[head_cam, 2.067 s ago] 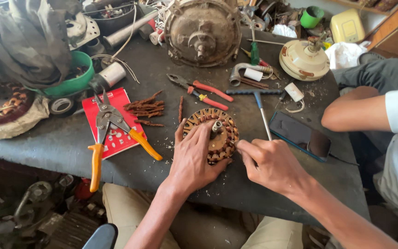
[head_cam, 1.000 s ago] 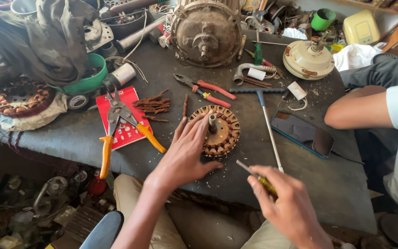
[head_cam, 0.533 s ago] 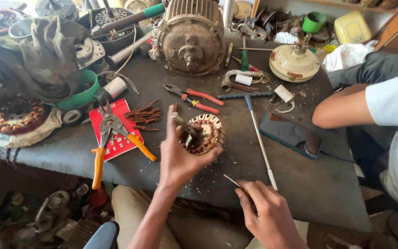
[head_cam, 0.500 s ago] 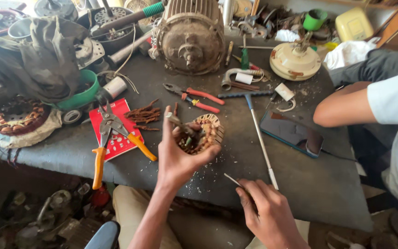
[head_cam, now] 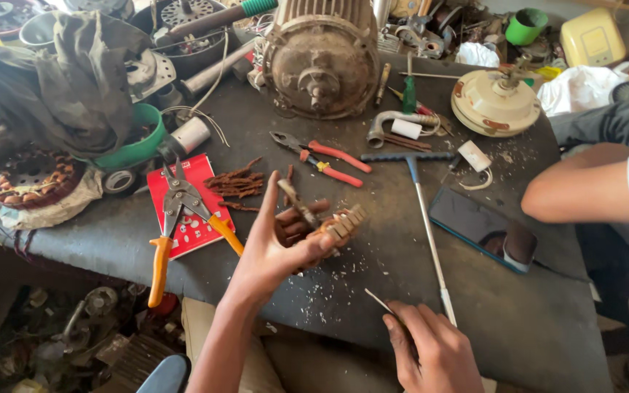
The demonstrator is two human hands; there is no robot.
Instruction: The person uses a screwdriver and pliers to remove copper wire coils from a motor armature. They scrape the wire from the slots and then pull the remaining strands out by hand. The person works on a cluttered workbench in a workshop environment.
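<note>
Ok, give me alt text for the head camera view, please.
The left hand lifts a small wound motor stator off a cluttered dark workbench, while the right hand holds a thin tool. Orange-handled snips lie nearby.

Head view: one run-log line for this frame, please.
left hand: lifts ring-shaped stator core tilted off table | right hand: holds thin pointed tool at near edge | nearby: orange-handled snips, T-handle wrench, phone

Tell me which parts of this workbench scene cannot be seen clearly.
- Head view: the underside of the round slotted brown metal core is hidden by the left hand.
- The thin pale stick disappears inside the right hand; its length is unknown.
- The large rusty grey motor is cut by the top edge.
</note>
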